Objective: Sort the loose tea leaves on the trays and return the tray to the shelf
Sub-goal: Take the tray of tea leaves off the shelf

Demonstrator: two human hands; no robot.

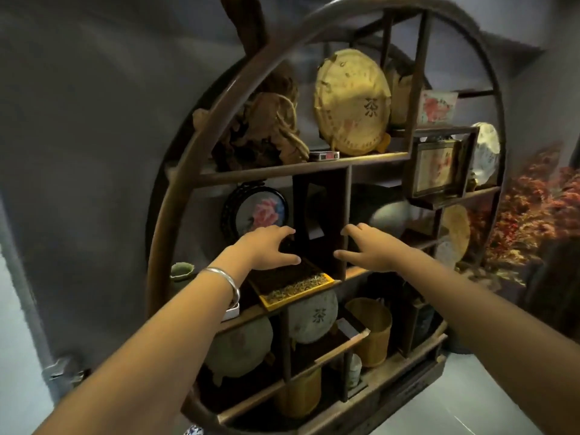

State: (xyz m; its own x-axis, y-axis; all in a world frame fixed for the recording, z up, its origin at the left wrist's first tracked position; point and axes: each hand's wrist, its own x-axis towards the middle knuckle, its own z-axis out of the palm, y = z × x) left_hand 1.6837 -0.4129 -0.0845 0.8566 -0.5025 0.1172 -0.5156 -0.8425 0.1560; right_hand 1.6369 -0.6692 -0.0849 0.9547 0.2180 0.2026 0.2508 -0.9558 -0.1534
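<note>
The left hand (266, 246) is reaching into the round shelf (175, 196), fingers spread wide and holding nothing, thumb hovering over the far left corner of the tray (298, 284). The tray of tea leaves is sitting on the middle ledge, its long axis running into the compartment, near end jutting out. The right hand (370, 248) is hanging open beside it, slightly farther off

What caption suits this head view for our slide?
Both hands, left hand and right hand, open beside a tea tray in the round shelf.
</note>
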